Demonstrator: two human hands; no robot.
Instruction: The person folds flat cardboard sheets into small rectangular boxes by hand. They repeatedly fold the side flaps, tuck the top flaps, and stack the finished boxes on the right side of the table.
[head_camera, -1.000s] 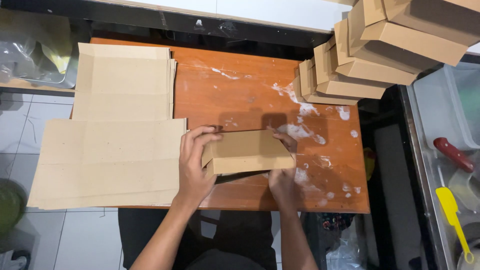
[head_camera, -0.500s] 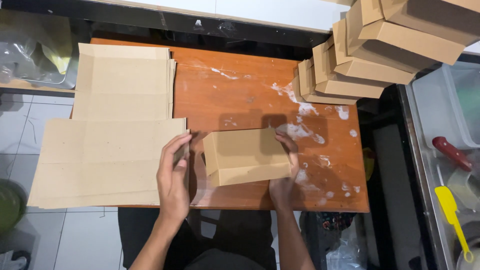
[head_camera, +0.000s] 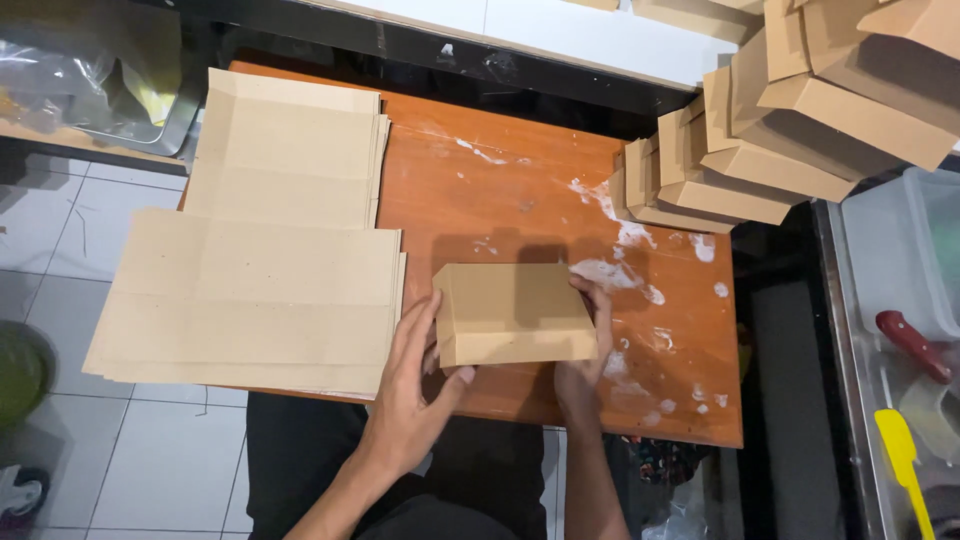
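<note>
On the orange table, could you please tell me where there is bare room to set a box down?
The table is bare in the middle, between the flat cardboard sheets on its left and the stacked folded boxes at its right. The right edge is spattered white but free. The front is crowded: both hands hold a box.

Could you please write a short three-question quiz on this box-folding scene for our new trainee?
1. True or false: both hands touch the small cardboard box.
2. Where do the flat cardboard sheets lie? A) left side of the table B) on the floor C) in the plastic bin
3. What marks the orange tabletop near the box?

Key
1. True: left hand at its left end, right hand at its right end.
2. A.
3. White smears.
</note>
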